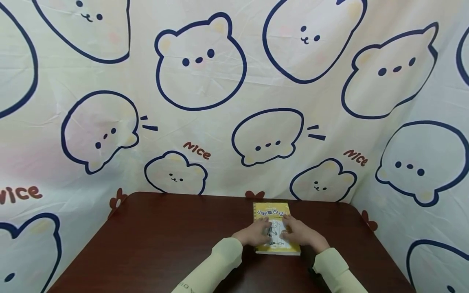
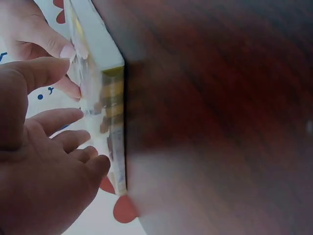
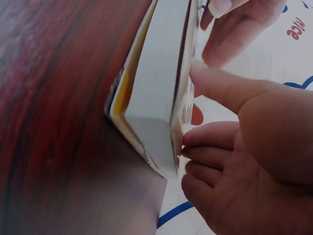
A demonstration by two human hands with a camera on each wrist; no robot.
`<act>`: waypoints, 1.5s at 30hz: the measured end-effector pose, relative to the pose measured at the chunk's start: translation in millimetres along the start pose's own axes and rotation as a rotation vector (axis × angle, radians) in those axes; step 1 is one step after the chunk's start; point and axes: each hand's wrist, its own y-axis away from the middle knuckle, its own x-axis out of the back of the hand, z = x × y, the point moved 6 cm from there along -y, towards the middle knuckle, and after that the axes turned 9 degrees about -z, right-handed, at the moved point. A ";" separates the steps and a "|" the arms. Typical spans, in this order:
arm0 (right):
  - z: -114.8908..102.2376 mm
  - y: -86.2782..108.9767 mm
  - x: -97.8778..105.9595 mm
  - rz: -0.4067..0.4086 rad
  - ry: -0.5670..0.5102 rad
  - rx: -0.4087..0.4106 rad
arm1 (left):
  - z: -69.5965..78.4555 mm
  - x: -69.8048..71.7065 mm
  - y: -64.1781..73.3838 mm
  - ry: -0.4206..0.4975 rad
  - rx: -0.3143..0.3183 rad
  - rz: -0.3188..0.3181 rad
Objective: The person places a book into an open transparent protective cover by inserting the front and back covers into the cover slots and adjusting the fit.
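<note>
A closed yellow book (image 1: 277,232) with Chinese lettering and a line drawing on its white cover panel lies flat near the table's far edge. Over the left part of its cover is my left hand (image 1: 257,232), its fingertips at the surface. Opposite it, my right hand (image 1: 302,233) reaches over the right part, fingers pointing inward. In the left wrist view the spine (image 2: 113,105) shows patterned yellow bands beside the relaxed fingers. White page edges (image 3: 159,63) face the right wrist camera, with the thumb and loosely bent fingers along the cover. Neither hand grips the book.
The dark brown wooden table (image 1: 165,240) stretches out left and right of the book. Around its back and sides hangs a pale cloth (image 1: 205,89) printed with blue-outlined animal heads and the word "nice". Both forearms wear pale yellow sleeves (image 1: 220,260).
</note>
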 end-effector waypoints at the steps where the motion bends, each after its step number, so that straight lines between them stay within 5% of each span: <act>1: -1.1 0.7 -0.7 -0.013 -0.002 0.002 | -0.3 -1.2 -0.6 -0.011 0.009 -0.007; 11: -2.7 0.4 -7.0 -0.041 -0.025 -0.014 | -5.9 -3.7 -1.9 -0.128 0.070 -0.049; 28: -38.8 -20.2 -24.7 -0.035 -0.011 0.036 | -38.5 19.0 30.2 -0.075 0.080 -0.082; 45: -70.2 -46.3 -40.0 -0.067 0.083 0.056 | -69.7 36.9 54.7 0.020 0.150 -0.015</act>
